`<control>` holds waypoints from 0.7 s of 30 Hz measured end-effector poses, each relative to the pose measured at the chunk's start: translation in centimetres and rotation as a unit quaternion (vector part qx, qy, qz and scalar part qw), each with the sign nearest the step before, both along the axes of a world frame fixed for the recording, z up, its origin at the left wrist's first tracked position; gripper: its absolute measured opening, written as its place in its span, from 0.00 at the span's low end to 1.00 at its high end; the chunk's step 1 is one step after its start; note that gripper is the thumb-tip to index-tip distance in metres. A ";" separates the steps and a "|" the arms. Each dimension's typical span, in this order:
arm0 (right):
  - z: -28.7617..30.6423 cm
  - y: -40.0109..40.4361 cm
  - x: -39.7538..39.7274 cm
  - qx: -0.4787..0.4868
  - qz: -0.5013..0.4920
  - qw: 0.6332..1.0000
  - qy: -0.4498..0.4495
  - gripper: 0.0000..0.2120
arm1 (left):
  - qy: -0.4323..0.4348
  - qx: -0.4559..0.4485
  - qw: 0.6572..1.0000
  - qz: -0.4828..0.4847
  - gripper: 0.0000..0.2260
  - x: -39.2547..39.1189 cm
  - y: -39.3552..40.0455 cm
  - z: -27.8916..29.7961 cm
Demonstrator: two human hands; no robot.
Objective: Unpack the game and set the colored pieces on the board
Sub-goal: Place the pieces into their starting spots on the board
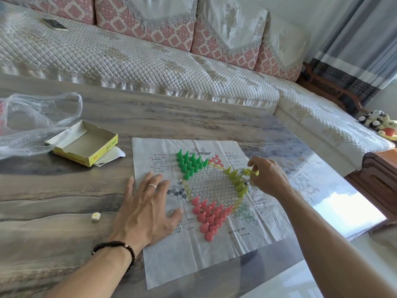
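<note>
Yellow box under plastic bag, die nearby, left hand flat, right hand apparently pinching yellow-green piece.

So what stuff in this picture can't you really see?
- Head view: the small print on the paper board is too small and blurred to read.
- The dots on the die are too small to count.
- The plastic bag is cut off by the left edge; something red inside is unclear.
- How many yellow-green pieces the right hand pinches: its fingers hide them.
- The left hand covers part of the board.
</note>
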State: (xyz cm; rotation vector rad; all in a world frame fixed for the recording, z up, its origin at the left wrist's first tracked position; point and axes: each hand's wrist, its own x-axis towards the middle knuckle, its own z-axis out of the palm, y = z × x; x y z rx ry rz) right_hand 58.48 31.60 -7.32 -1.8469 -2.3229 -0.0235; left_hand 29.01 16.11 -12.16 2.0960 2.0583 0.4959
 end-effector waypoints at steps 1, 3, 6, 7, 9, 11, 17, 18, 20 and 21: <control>0.2 0.0 0.2 0.004 -0.001 1.000 0.019 0.15 | -0.002 0.000 1.000 0.000 0.37 0.0 0.0 0.0; 0.6 0.0 0.4 0.002 -0.002 0.999 0.047 0.16 | 0.000 -0.002 1.000 0.001 0.38 0.0 0.0 0.0; 0.7 0.3 0.6 0.003 -0.001 0.996 0.094 0.10 | -0.001 -0.005 1.000 0.003 0.38 0.0 -0.1 0.1; 0.7 0.4 0.6 0.001 -0.006 0.994 0.111 0.08 | 0.001 -0.005 1.000 0.002 0.37 0.0 -0.1 0.1; 0.8 0.6 0.4 -0.010 -0.015 0.991 0.134 0.06 | 0.004 -0.004 1.000 0.001 0.35 0.0 -0.1 0.2; 0.9 0.7 0.1 -0.019 -0.017 0.989 0.143 0.04 | 0.002 -0.001 1.000 0.001 0.35 0.0 -0.1 0.2; 0.6 1.1 -0.8 -0.040 0.003 0.994 0.100 0.05 | 0.003 0.002 1.000 0.002 0.34 0.1 -0.1 0.1; 0.6 1.1 -1.0 -0.044 0.008 0.995 0.086 0.05 | 0.000 0.002 1.000 0.002 0.34 0.1 -0.1 0.1; 0.4 1.2 -1.1 -0.049 0.013 0.997 0.066 0.06 | -0.002 0.001 1.000 0.003 0.34 0.0 -0.1 0.1; 0.3 1.3 -1.2 -0.051 0.016 0.997 0.058 0.07 | -0.002 0.001 1.000 0.003 0.34 0.0 -0.1 0.1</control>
